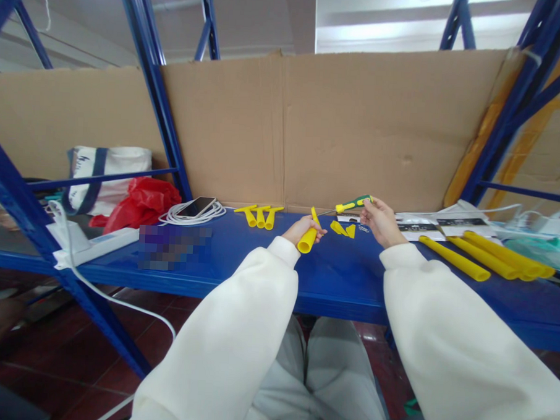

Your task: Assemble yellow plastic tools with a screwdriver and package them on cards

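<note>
My left hand (306, 228) is closed around a yellow plastic tube (307, 241), its open end tilted toward me and a flat yellow piece at its far end. In my right hand (380, 219) is a screwdriver (353, 204) with a green and yellow handle, held by the handle's end. Its thin shaft points left and reaches the far end of the tube; whether it meets a screw is too small to tell. Between my hands, several small yellow pieces (343, 229) lie on the blue shelf (241, 258). Tiny parts (363, 228) lie beside my right hand.
Several yellow T-shaped pieces (260, 216) lie at the back, left of my hands. Loose yellow tubes (454, 258) lie at the right. A coiled white cable (191, 215) with a phone (197, 206), a red bag (138, 204) and a white power strip (97, 245) are at the left.
</note>
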Available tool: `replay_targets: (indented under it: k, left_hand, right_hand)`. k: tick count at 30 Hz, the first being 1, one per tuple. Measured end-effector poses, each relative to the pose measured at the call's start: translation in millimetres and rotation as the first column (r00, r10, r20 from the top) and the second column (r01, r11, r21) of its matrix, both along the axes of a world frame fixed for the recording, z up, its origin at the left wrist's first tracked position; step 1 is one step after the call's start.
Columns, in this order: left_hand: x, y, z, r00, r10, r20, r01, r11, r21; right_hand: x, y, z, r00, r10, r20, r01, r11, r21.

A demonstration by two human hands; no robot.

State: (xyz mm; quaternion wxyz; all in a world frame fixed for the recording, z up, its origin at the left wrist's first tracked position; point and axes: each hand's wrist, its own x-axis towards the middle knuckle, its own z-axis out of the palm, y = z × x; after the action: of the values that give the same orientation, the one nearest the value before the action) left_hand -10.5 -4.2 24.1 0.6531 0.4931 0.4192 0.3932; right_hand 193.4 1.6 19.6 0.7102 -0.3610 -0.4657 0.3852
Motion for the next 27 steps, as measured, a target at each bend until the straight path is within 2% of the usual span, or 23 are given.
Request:
replay_targets:
  k: [18, 27]
  left_hand:
    - [1.4, -1.0, -2.4, 1.000, 0.008, 0.005, -0.008, 1.000, 0.027]
    - [1.7, 0.4, -2.4, 1.000, -0.017, 0.017, 0.016, 0.999, 0.043]
  right_hand:
    - [-1.2, 0.3, -1.5, 0.995, -0.094, -0.029, 0.093, 0.994, -0.053]
    - [2.3, 3.8, -2.3, 0.987, -0.151, -0.056, 0.150, 0.989, -0.016]
